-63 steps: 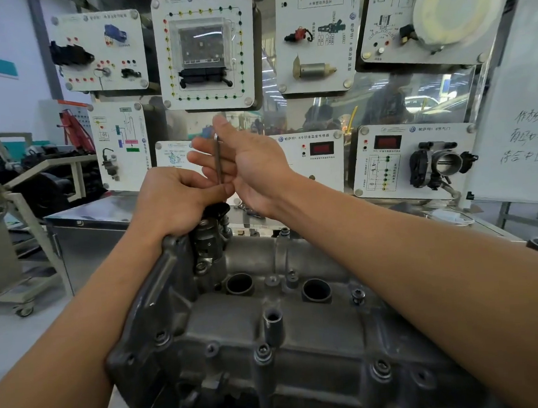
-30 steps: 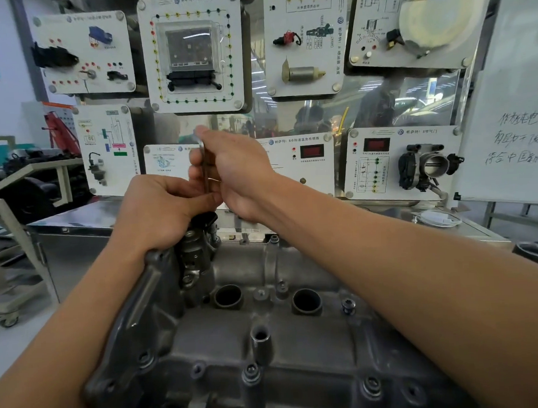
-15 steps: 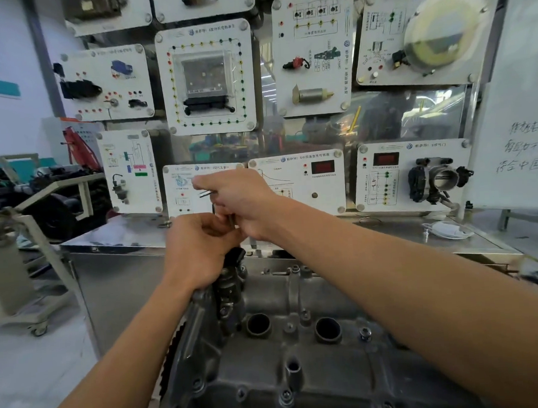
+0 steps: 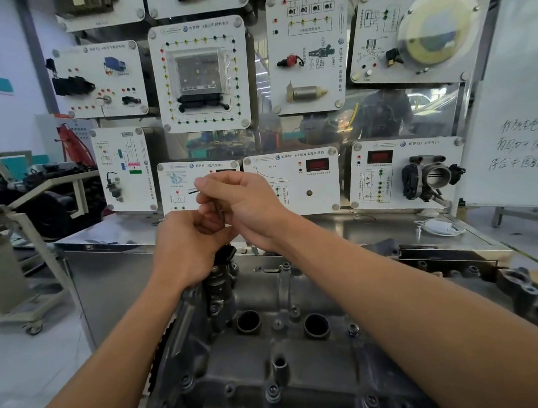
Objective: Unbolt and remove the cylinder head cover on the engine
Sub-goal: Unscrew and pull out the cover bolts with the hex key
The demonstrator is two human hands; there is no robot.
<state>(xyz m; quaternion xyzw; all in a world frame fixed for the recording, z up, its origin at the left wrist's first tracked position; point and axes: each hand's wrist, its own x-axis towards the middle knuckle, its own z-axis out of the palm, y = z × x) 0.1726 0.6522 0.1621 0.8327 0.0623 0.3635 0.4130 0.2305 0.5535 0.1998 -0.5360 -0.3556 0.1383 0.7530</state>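
Head view is showing two bare hands working together at the far left end of the cylinder head cover [image 4: 294,352], which is sitting low in the middle, on top of the engine. The right hand [image 4: 246,205] is curling its fingers and thumb around a thin L-shaped hex key [image 4: 219,206], with the short end [image 4: 193,190] poking out to the left past the fingertips. It is probably holding the short end like a little handle, so the key can be turned. The left hand [image 4: 185,242] is closing around the lower part of the key, likely keeping the long part straight so its tip is staying in a bolt. That tip and the bolt are hiding behind the left hand, so I cannot tell if they are touching. The cover is looking bolted down, with several bolts [image 4: 273,390] showing along the near edge and two round dark holes [image 4: 316,324] in the middle. Behind the engine, a steel bench [image 4: 387,225] is holding white training boards [image 4: 200,73] with car parts on them.
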